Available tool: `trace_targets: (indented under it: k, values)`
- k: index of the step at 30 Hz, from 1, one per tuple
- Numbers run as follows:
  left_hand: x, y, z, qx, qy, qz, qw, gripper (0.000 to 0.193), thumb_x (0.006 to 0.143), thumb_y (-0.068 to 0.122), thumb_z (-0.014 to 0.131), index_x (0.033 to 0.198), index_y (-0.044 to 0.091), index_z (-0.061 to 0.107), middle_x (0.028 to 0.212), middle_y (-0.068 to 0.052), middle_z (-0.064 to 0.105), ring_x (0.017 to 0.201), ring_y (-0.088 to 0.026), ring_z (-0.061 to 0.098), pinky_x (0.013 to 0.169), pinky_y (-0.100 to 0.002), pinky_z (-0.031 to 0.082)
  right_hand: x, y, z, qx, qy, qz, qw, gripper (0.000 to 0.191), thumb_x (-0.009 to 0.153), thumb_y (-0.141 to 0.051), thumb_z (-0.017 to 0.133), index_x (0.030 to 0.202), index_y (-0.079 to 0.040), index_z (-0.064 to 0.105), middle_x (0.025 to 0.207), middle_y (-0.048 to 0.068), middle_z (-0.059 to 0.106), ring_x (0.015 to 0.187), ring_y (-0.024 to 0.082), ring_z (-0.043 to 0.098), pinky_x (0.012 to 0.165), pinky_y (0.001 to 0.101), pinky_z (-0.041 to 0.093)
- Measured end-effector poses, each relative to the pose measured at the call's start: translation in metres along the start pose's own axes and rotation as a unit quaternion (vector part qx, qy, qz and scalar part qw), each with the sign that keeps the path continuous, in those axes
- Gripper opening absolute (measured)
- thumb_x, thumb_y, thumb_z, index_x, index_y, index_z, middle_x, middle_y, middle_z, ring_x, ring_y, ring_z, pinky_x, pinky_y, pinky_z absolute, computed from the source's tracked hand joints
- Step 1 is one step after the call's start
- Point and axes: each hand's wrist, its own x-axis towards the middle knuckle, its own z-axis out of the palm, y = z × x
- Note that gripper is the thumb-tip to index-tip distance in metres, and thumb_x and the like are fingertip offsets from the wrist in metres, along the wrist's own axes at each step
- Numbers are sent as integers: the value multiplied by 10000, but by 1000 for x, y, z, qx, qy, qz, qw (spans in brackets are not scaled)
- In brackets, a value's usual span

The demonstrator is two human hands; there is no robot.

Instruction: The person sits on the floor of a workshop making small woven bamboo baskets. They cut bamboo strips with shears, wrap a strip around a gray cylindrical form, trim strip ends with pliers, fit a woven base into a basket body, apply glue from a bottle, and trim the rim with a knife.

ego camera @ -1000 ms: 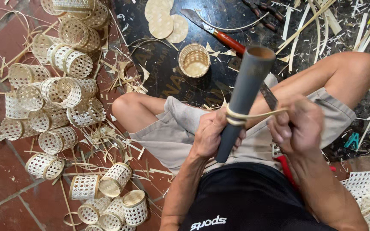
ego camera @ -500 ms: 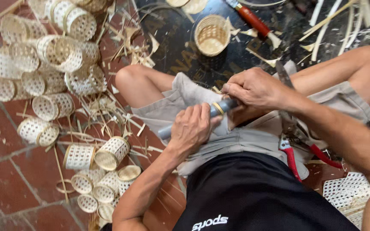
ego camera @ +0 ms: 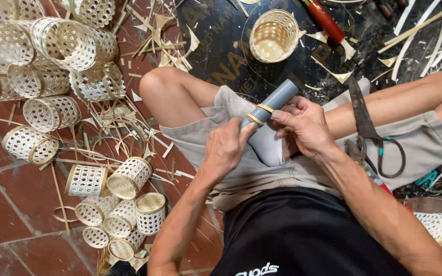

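Both forearms reach forward over the lap. The left hand (ego camera: 226, 148) curls around the lower end of a grey tube (ego camera: 269, 108); the right hand (ego camera: 305, 128) grips it from the side, fingertips apparently pinching a pale strip band (ego camera: 255, 119). A basket (ego camera: 274, 35) stands beyond.

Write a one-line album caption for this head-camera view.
Seated weaver's left hand and right hand grip a grey tube ringed with bamboo bands, woven baskets alongside.
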Motion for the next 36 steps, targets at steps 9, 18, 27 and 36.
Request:
trace_targets:
  k: [9, 18, 27, 36]
  values:
    - [40, -44, -9, -309, -191, -204, 909, 586, 1016, 523, 490, 928, -12, 712, 636, -70, 634, 512, -142, 612, 451, -333, 503, 47, 0, 18, 42, -73, 16, 996, 355, 859, -45, 789, 1163, 10, 614, 1020, 94, 725, 884, 170, 721, 803, 324, 620]
    - [23, -32, 0, -290, -154, -112, 938, 469, 1062, 416, 468, 974, 17, 698, 697, -87, 663, 583, -184, 621, 536, -356, 501, 38, 8, 34, 53, -37, -85, 994, 360, 845, -58, 795, 1138, 2, 595, 982, 124, 726, 875, 218, 737, 825, 380, 618]
    - [14, 54, 23, -237, 26, 17, 971, 404, 1064, 360, 496, 1079, 2, 682, 747, -75, 654, 660, -151, 609, 598, -344, 495, -53, -80, 18, -44, -94, -387, 916, 392, 914, -130, 725, 1251, -21, 557, 1038, 78, 733, 1001, 210, 709, 1046, 411, 508]
    - [39, 42, 52, -544, -43, -136, 827, 708, 986, 674, 364, 1043, 13, 609, 698, -81, 636, 516, -161, 609, 452, -318, 535, -40, -127, -36, -510, -8, -572, 643, 170, 825, -15, 748, 974, -91, 717, 763, 67, 613, 768, 278, 624, 873, 429, 479]
